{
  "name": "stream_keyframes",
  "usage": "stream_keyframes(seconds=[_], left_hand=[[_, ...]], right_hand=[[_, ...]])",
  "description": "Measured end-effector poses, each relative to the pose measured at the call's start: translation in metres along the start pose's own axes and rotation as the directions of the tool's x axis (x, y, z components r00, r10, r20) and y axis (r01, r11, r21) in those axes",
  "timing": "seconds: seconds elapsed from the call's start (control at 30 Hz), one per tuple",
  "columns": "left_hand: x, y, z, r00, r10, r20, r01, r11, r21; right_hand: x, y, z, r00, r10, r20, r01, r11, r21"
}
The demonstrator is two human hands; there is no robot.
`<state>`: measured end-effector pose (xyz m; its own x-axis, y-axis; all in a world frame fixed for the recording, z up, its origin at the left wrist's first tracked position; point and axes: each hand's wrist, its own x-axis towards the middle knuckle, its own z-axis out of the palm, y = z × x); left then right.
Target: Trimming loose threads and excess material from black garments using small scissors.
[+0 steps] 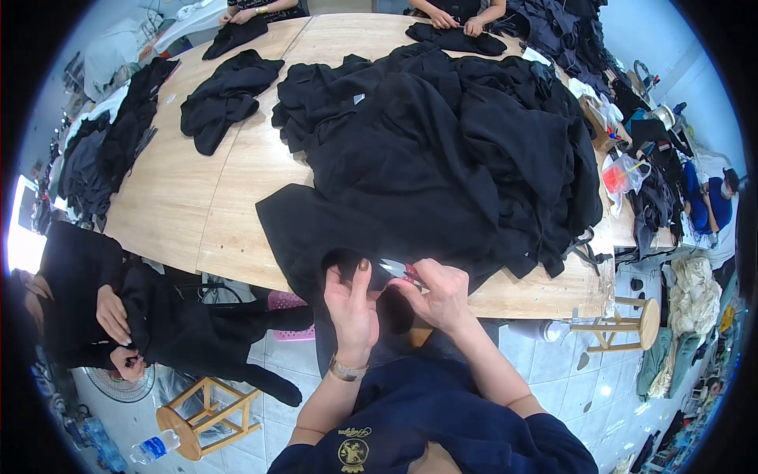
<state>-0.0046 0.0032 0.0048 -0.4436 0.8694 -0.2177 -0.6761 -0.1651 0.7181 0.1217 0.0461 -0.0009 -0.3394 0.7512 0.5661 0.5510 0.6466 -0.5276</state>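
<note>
At the table's near edge, my left hand (353, 312) has its thumb and fingers closed on the edge of a black garment (296, 225). Its thumb points up, and some of its fingers are hidden by the cloth. My right hand (440, 294) grips small scissors (393, 268) with silver blades and a red handle. The blades point left toward my left hand, close to the cloth. Whether they touch a thread cannot be made out. Beyond my hands, a large heap of black garments (442, 150) covers much of the table.
The wooden table (178, 189) also bears a separate black garment (225, 99). Two people work at its far side, and another person (114, 316) handles black cloth at left. Wooden stools stand left (178, 430) and right (649, 324). A plastic bag with a red drink (620, 175) lies at right.
</note>
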Motion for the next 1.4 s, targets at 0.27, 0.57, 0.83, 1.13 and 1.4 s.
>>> stream_keyframes(seconds=[0.27, 0.57, 0.83, 1.13, 1.4], left_hand=[[0.000, -0.003, -0.002, 0.997, 0.034, 0.063, -0.039, 0.996, 0.081], [0.002, 0.003, 0.005, 0.999, -0.036, 0.019, 0.036, 0.999, 0.031], [0.001, 0.006, 0.002, 0.994, -0.098, 0.039, 0.097, 0.995, 0.020], [0.002, 0.008, -0.001, 0.987, -0.162, -0.010, 0.162, 0.986, 0.026], [0.004, 0.004, -0.006, 0.977, -0.191, -0.095, 0.195, 0.980, 0.035]], right_hand=[[0.002, 0.000, 0.001, 1.000, -0.016, 0.011, 0.016, 1.000, -0.021], [0.001, 0.003, 0.002, 0.893, 0.442, 0.083, -0.423, 0.763, 0.488], [0.011, -0.012, 0.013, 0.874, 0.457, 0.163, -0.460, 0.672, 0.581], [0.007, -0.010, 0.013, 0.948, 0.303, 0.101, -0.312, 0.813, 0.491], [0.008, -0.011, 0.005, 0.924, 0.374, 0.080, -0.365, 0.797, 0.481]])
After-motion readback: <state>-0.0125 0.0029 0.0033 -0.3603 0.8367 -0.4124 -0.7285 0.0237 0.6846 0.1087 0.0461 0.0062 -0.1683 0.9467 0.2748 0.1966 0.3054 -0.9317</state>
